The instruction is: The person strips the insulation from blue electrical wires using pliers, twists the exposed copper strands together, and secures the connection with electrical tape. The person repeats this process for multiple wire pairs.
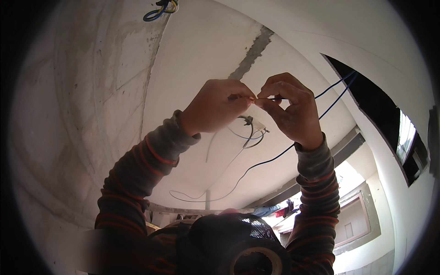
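Note:
Both arms are raised toward a white ceiling. My left hand (219,106) and my right hand (291,111) meet fingertip to fingertip and pinch the end of a thin blue wire (333,87). The wire runs from my right hand up to a dark opening (366,98) at the right, and another stretch loops down below my hands. Behind my hands a small ceiling outlet (253,123) has white and dark wires hanging from it. Both sleeves are grey with red stripes.
A bundle of blue and yellow wires (160,9) pokes out of the wall at the top left. A grey patched strip (251,54) crosses the ceiling. A dark cap with a roll of black tape (256,261) sits at the bottom. A window (405,137) is at the right.

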Action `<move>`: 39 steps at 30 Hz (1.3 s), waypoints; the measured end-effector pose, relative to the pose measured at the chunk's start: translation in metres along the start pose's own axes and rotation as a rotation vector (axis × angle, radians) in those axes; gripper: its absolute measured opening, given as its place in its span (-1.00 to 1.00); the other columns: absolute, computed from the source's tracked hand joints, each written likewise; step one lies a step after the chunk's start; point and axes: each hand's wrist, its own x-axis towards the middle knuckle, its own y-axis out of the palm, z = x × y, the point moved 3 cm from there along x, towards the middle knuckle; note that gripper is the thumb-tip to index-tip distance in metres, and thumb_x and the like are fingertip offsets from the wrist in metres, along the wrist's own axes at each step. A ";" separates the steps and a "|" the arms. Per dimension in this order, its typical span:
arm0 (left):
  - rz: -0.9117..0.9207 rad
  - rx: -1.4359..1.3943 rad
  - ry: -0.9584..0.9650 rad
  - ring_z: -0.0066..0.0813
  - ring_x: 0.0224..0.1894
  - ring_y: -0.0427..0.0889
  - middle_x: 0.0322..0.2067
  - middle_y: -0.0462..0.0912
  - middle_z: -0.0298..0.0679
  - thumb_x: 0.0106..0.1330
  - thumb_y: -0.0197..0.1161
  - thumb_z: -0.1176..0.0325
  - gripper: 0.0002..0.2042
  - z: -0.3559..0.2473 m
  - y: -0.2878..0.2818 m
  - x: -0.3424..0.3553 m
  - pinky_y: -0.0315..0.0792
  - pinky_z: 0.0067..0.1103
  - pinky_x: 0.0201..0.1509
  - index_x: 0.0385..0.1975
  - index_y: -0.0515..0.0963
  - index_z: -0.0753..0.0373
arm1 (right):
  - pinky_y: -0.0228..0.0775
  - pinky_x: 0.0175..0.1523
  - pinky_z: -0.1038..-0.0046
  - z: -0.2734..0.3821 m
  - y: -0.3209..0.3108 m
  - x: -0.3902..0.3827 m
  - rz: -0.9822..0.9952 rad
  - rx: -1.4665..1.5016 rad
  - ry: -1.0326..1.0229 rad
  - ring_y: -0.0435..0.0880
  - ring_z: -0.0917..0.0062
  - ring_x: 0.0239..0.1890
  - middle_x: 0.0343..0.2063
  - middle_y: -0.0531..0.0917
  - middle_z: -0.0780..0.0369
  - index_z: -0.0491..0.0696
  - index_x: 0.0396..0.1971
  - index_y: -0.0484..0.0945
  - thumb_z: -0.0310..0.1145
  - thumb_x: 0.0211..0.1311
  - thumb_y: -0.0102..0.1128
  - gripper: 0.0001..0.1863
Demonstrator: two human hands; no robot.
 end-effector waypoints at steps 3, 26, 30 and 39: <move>0.026 -0.044 0.024 -0.65 -0.31 0.59 -0.35 0.74 -0.33 0.55 0.33 0.41 -0.84 0.001 0.001 0.000 0.48 -0.58 -0.19 -0.06 0.77 0.35 | 0.69 -0.17 0.49 -0.002 -0.001 0.002 0.114 -0.020 -0.021 0.80 0.54 -0.22 -0.15 0.78 0.19 -0.12 -0.22 0.78 -0.61 0.24 0.61 -0.82; -0.147 0.002 -0.011 -0.62 -0.27 0.66 -0.27 0.83 -0.25 0.69 0.23 0.31 -0.74 0.014 0.015 -0.008 0.60 -0.57 -0.12 -0.04 0.80 0.36 | 0.65 -0.29 0.53 0.005 0.022 -0.063 -0.466 0.057 -0.096 0.80 0.53 -0.24 -0.16 0.81 0.14 -0.16 -0.16 0.77 -0.67 0.20 0.54 -0.77; -0.161 -0.031 0.021 -0.59 -0.34 0.64 -0.34 0.77 -0.25 0.66 0.26 0.25 -0.70 0.013 0.020 -0.009 0.55 -0.57 -0.21 -0.06 0.79 0.39 | 0.64 -0.21 0.55 -0.011 0.053 -0.077 -0.400 0.415 0.395 0.78 0.60 -0.20 -0.06 0.81 0.18 -0.23 0.06 0.75 -0.47 0.44 0.52 -0.72; -0.190 -0.119 -0.008 -0.62 -0.21 0.64 -0.25 0.79 -0.30 0.73 0.19 0.28 -0.70 0.009 0.030 -0.017 0.57 -0.59 -0.06 -0.01 0.79 0.37 | 0.48 -0.32 0.59 -0.016 0.072 -0.072 -0.518 0.693 0.482 0.65 0.67 -0.39 -0.32 0.80 0.22 -0.21 -0.11 0.75 -0.31 0.55 0.48 -0.76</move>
